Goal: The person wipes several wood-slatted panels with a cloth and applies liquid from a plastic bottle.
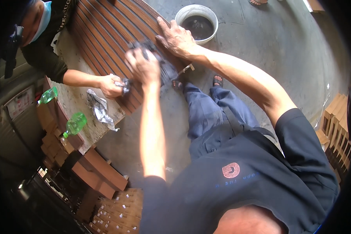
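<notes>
A brown slatted wooden panel (101,35) with dark grooves lies on a worn work table (76,97). My left hand (144,68) is closed around a dark, wet-looking rag (142,46) on the panel's near part; hand and rag are smeared by motion. With fingers stretched out, my right hand (177,39) rests on the panel's right edge and holds nothing. Just left of my left hand, a co-worker's hand (112,85) grips a small dark cloth (125,85) against the slats.
Beyond my right hand a white bucket (191,9) of dark liquid stands on the grey floor. A crumpled grey-white cloth (101,111) and green plastic bottles (76,124) are on the left. Cardboard boxes (99,171) fill the lower left; stacked cardboard (335,121) stands at right.
</notes>
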`<control>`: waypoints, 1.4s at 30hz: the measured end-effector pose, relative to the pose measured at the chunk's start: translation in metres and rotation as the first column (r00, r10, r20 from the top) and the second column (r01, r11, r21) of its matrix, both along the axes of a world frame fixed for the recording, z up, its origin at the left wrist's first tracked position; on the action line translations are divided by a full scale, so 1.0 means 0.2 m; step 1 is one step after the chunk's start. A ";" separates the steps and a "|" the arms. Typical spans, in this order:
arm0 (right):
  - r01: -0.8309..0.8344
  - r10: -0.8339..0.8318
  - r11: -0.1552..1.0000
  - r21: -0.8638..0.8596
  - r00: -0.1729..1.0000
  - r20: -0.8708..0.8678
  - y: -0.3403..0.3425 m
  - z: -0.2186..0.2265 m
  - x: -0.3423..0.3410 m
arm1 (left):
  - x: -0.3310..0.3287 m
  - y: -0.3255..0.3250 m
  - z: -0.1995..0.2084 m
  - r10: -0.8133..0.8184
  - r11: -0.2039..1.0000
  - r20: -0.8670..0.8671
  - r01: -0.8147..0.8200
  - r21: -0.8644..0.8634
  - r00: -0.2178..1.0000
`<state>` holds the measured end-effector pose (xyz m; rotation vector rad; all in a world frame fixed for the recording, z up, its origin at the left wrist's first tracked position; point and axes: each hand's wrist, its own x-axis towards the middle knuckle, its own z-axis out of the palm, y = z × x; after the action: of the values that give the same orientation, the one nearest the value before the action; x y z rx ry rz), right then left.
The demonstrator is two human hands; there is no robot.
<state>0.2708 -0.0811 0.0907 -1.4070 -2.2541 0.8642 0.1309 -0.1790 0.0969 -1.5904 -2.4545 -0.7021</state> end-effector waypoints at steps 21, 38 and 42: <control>0.096 -0.107 0.993 -0.073 0.981 -0.164 0.03 -0.13 0.00 | 0.30 -0.28 0.04 -0.137 0.990 0.165 0.141 -0.008 0.977; 0.134 -0.149 0.988 -0.070 0.950 -0.273 0.04 -0.15 0.04 | 0.36 -0.28 0.02 -0.153 0.988 0.102 0.154 -0.006 0.983; 0.111 -0.130 0.991 -0.074 0.926 -0.355 0.03 -0.16 0.02 | 0.14 0.16 -0.02 -0.083 0.995 -0.017 0.084 0.057 0.996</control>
<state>0.2744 -0.0745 0.0582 -1.2724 -1.8648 1.0501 0.1587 -0.1475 0.0923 -1.6791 -2.3477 -0.7634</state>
